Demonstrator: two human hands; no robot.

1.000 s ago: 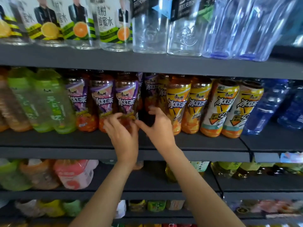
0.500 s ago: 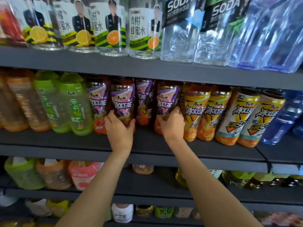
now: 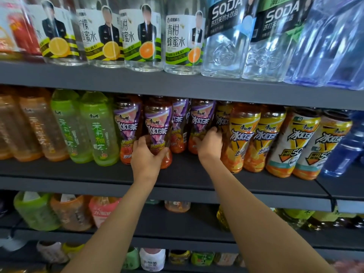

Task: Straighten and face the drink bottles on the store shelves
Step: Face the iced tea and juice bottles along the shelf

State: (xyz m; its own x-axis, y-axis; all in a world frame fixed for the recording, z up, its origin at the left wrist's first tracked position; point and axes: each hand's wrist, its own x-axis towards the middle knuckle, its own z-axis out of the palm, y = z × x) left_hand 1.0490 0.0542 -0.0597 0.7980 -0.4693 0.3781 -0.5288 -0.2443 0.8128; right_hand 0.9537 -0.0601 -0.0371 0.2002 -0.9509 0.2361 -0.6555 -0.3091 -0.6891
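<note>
On the dark grey metal shelf, the left hand wraps a purple-labelled plastic iced-tea bottle low; right hand cups its neighbour; full, probably heavy, slick; best gripped at the waist.

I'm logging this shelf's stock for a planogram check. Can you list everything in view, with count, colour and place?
honey water bottles: four, clear, fruit labels, top shelf left
soda water bottles: two, clear, black labels, top shelf
blue water bottles: several, top shelf right
green tea bottles: two, middle shelf left
purple-label tea bottles: four, middle shelf centre
yellow-label tea bottles: four in front, middle shelf right
lower shelves: assorted bottles, blurred
left hand: grips a purple-label bottle
right hand: grips another
</note>
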